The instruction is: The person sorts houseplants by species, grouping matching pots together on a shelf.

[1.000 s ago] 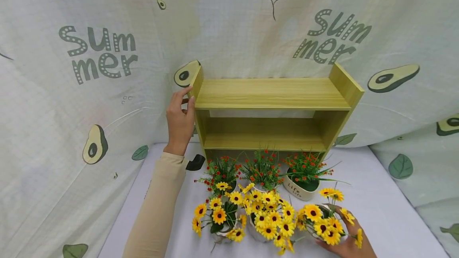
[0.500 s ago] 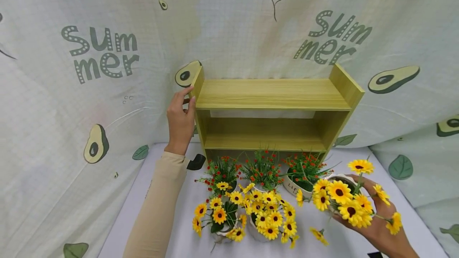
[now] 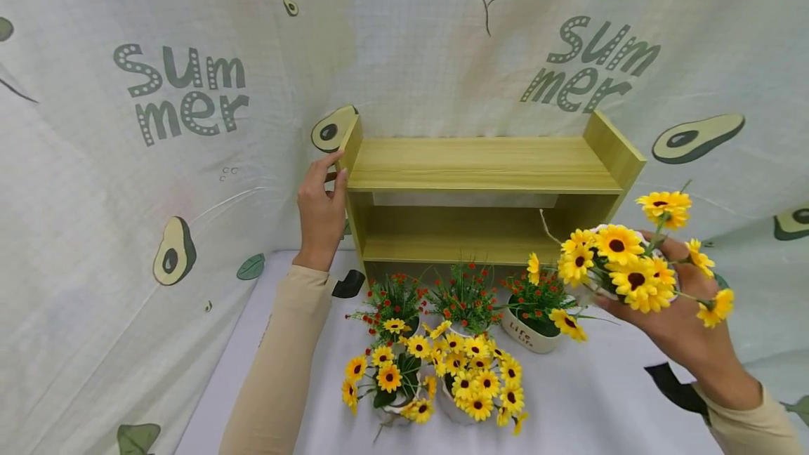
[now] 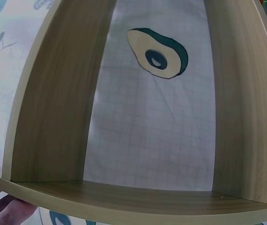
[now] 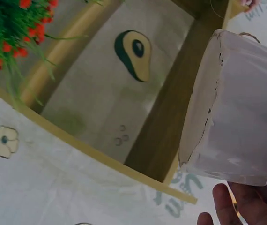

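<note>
My left hand (image 3: 319, 213) pinches the upper left side panel of a two-tier wooden shelf (image 3: 480, 167); in the left wrist view its fingertips (image 4: 14, 212) lie at the board's edge. My right hand (image 3: 692, 314) grips a white pot (image 5: 246, 112) of yellow artificial sunflowers (image 3: 622, 269), raised in front of the shelf's right side. From below, the right wrist view shows the pot's pale base and side, with fingers (image 5: 250, 201) around it. Both shelf boards are bare.
Two more sunflower pots, the left one (image 3: 395, 409) and the middle one (image 3: 458, 406), stand at the front of the white tablecloth (image 3: 569, 413). Behind them are three red-flowered green plants, the right one in an oval "Life" pot (image 3: 531, 332). Avocado-print cloth (image 3: 411, 41) hangs behind.
My right hand has lifted the right sunflower pot off the table and carried it up and to the right, toward the shelf. My left hand stays on the side panel.
</note>
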A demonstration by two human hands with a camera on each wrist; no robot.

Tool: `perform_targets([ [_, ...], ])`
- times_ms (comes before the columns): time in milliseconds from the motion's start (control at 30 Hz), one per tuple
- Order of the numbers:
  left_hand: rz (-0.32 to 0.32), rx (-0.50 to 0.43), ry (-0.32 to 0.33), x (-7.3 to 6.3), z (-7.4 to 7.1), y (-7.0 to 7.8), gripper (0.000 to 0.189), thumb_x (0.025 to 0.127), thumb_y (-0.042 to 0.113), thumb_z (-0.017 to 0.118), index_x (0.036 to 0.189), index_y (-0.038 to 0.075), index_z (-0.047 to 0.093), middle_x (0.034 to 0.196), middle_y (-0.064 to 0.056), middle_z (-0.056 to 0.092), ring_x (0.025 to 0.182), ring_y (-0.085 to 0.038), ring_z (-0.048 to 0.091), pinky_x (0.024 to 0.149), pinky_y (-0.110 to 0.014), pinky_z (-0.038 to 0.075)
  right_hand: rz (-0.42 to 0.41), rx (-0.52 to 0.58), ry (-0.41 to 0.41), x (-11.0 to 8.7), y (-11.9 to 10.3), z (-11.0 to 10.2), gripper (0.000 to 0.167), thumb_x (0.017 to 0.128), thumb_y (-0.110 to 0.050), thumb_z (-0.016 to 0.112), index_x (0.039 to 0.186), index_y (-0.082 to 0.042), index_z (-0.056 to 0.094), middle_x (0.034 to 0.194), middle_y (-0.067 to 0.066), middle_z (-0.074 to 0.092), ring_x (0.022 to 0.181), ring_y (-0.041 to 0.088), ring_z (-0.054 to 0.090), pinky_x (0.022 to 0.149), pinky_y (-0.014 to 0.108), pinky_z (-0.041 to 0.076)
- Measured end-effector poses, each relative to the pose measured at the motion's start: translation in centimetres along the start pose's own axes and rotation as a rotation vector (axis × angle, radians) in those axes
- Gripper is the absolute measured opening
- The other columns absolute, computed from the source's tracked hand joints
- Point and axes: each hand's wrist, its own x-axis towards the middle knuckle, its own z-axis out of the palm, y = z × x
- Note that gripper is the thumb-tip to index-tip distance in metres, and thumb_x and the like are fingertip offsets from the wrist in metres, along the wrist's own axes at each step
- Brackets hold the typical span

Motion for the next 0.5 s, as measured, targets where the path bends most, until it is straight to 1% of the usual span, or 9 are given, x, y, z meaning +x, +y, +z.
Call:
perform_targets([
  [33,0.003,0.002,0.0,0.0,0.0,0.0,0.032,0.107,0.008,0.063,0.138,0.0,0.066,0.126,-0.021,0.069,0.106,-0.037,0.072,0.07,-0.041,0.057,0.008,-0.003,0.007,0.6,-0.1,0.0,0.092,0.045,0.019,0.093,0.132,0.009,0.065,0.137,-0.029,0.056,0.126,-0.007,0.052,0.105,0.007,0.035],
  [100,0.004,0.0,-0.001,0.0,0.1,-0.1,0.032,0.107,0.009,0.062,0.138,0.0,0.066,0.126,-0.021,0.069,0.106,-0.036,0.072,0.07,-0.041,0.057,0.026,0.002,0.021,1.6,-0.3,0.0,0.084,0.046,0.02,0.092,0.126,0.008,0.069,0.133,-0.028,0.058,0.125,-0.004,0.051,0.105,0.009,0.034],
  [167,0.006,-0.001,-0.004,0.0,0.1,-0.2,0.033,0.108,0.01,0.062,0.139,0.0,0.065,0.126,-0.021,0.069,0.106,-0.037,0.072,0.07,-0.04,0.056,0.044,0.025,0.039,2.7,-0.5,-0.1,0.077,0.049,0.02,0.092,0.122,0.006,0.071,0.126,-0.025,0.061,0.12,-0.001,0.052,0.101,0.01,0.034],
  [300,0.013,0.005,-0.008,0.0,0.1,-0.3,0.034,0.108,0.012,0.061,0.14,0.001,0.065,0.127,-0.022,0.068,0.106,-0.037,0.072,0.07,-0.034,0.055,0.042,0.044,0.068,5.2,-0.8,-0.2,0.076,0.052,0.02,0.092,0.122,0.001,0.07,0.12,-0.022,0.061,0.111,-0.001,0.056,0.095,0.011,0.037],
  [333,0.016,0.005,-0.009,0.0,0.1,-0.3,0.034,0.108,0.012,0.061,0.14,0.001,0.065,0.127,-0.022,0.068,0.106,-0.037,0.072,0.07,-0.033,0.054,0.044,0.052,0.071,5.8,-0.9,-0.2,0.076,0.053,0.019,0.092,0.123,-0.003,0.071,0.119,-0.022,0.062,0.11,-0.001,0.056,0.095,0.011,0.037],
  [433,0.019,0.001,-0.008,0.0,0.1,-0.4,0.034,0.108,0.012,0.061,0.14,0.001,0.064,0.127,-0.022,0.068,0.106,-0.037,0.072,0.07,-0.028,0.052,0.08,0.064,0.087,7.9,-1.2,-0.1,0.074,0.058,0.014,0.094,0.125,-0.009,0.073,0.118,-0.022,0.063,0.11,-0.001,0.056,0.096,0.013,0.037],
  [500,0.021,-0.001,-0.006,0.0,0.2,-0.4,0.034,0.108,0.011,0.062,0.14,0.0,0.065,0.127,-0.022,0.068,0.105,-0.037,0.072,0.07,-0.028,0.052,0.118,0.065,0.095,9.2,-1.4,0.0,0.069,0.063,0.008,0.095,0.126,-0.012,0.074,0.118,-0.024,0.062,0.113,0.0,0.053,0.097,0.016,0.035],
])
